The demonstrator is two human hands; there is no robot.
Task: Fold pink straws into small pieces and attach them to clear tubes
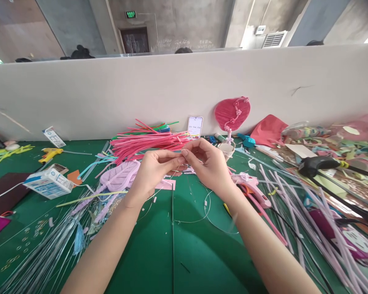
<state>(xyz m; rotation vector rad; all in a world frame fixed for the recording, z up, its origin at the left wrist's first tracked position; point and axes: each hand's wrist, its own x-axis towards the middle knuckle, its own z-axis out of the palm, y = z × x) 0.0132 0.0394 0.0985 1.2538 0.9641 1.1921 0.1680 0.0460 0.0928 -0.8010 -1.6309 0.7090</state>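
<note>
My left hand (155,169) and my right hand (209,163) meet above the green mat (171,249), fingertips pinched together on a thin clear thread (206,212) that loops down onto the mat. Whatever small piece sits between the fingertips is too small to name. Just beyond the hands lies a heap of pink pipe cleaners (147,143). A lilac leaf-shaped piece (120,176) lies under my left wrist side, and a pink paper strip (165,184) lies below the hands.
A white divider wall (110,94) backs the desk, with a phone (195,126) and a pink heart fan (232,112) leaning on it. A yellow glue gun (50,154) and a small carton (48,183) sit left. Lilac pipe cleaners (309,220), a pink glue gun (251,185) and craft scraps crowd the right.
</note>
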